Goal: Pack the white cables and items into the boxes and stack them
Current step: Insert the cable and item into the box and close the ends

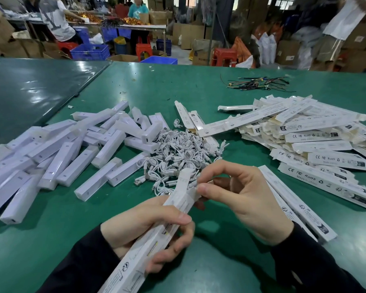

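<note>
Left hand clenched round long white printed cardboard box, angled up w/ open end reachable; right hand pinching its end flap, prob. to tuck shut.

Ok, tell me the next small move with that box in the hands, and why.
Probably tuck the end flap shut. The left hand grips the long box and the right hand pinches its open end flap, so closing appears to be what's left.

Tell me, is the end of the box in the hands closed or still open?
Open. The end flap of the box stands up, not tucked in, while the right hand pinches a side tab.
</note>
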### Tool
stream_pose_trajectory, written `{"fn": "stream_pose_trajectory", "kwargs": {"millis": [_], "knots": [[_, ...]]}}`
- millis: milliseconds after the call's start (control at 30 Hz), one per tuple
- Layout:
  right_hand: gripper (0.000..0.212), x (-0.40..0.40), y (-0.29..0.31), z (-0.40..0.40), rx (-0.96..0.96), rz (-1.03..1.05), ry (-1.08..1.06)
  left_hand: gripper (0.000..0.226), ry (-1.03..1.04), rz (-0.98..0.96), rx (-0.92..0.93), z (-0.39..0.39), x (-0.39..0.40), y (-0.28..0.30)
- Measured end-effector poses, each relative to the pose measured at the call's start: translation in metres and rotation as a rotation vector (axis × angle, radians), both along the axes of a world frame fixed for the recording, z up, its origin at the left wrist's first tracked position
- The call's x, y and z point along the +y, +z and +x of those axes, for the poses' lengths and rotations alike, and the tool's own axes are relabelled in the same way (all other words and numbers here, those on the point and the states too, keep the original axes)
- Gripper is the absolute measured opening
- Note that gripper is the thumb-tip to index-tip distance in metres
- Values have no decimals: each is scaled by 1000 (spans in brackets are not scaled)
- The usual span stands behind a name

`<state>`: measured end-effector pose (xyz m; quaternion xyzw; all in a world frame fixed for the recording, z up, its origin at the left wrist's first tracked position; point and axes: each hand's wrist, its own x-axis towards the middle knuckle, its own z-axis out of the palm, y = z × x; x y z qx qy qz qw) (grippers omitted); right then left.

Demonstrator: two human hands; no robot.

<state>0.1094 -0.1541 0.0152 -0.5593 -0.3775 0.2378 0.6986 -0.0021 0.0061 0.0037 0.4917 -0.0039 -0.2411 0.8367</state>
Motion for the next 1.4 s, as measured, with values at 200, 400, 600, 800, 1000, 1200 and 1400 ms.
{"fn": "stream_pose_trajectory", "kwargs": {"millis": [200, 400, 600, 800, 1000, 1200, 1400], "knots": [[10, -11, 8, 14, -138, -217, 32, 63, 54, -34, -6, 2, -2, -11], [17, -19, 15, 16, -134, -278, 172, 78, -19, -47, -1, -1, -6, -6], [16, -11, 10, 9, 82, -241, 133, 72, -113, -47, -82, -2, 3, -3], [16, -12, 10, 7, 117, -319, 278, 83, -232, -91, -158, -3, 0, -2], [12, -4, 2, 4, 280, -342, 123, 81, -187, -59, -84, 0, 1, -5], [5, 2, -4, -3, 311, -207, 79, 70, -171, -146, -135, 0, 4, -2], [20, -1, -6, 2, 78, -195, 113, 63, -112, -174, -138, 0, 7, -4]]}}
